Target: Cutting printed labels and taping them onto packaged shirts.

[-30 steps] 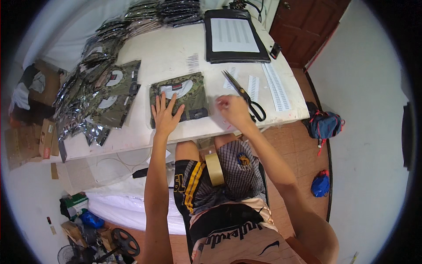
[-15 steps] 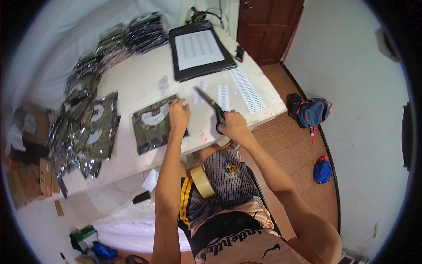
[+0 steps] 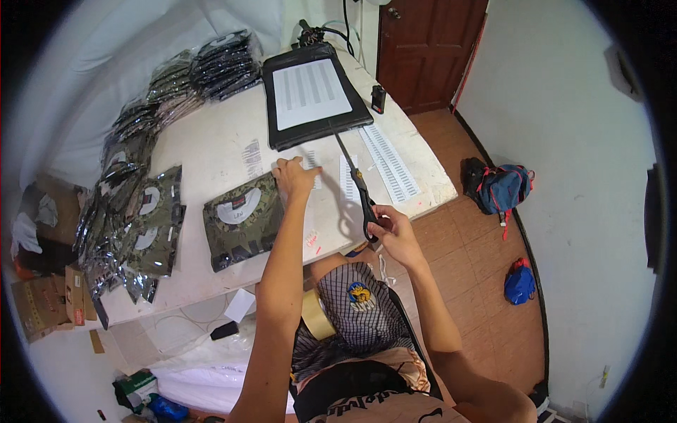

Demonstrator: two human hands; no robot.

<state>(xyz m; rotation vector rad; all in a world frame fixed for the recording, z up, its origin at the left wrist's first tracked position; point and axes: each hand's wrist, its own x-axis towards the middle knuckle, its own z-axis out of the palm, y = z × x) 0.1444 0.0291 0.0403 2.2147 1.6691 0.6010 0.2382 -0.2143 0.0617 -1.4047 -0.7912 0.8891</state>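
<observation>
Head view is showing the right hand (image 3: 395, 233) gripping the black handles of a pair of scissors (image 3: 358, 185), fingers closed through the loops, blades pointing up and away over the white table (image 3: 211, 141) toward the dark tray (image 3: 310, 95) that is holding a white printed sheet. The left hand (image 3: 293, 176) is lying flat, fingers spread and holding nothing, pressing on a small paper strip (image 3: 310, 161) just beside the bagged camouflage garment (image 3: 243, 220). Both hands are working close together, so the scissor tips could be catching the left fingers if the blades swing inward while the strip is being steadied. Nearer the table edge, two longer printed strips (image 3: 388, 162) are lying loose and could be slipping to the tiled floor if an elbow brushes them. A roll of tan tape (image 3: 316, 314) is sitting on the person's lap and looks likely to be rolling off with any shift of the legs. Farther left, shiny bagged garments (image 3: 134, 211) are piling loosely toward the edge and could be sliding down onto the cardboard boxes (image 3: 42, 303).
</observation>
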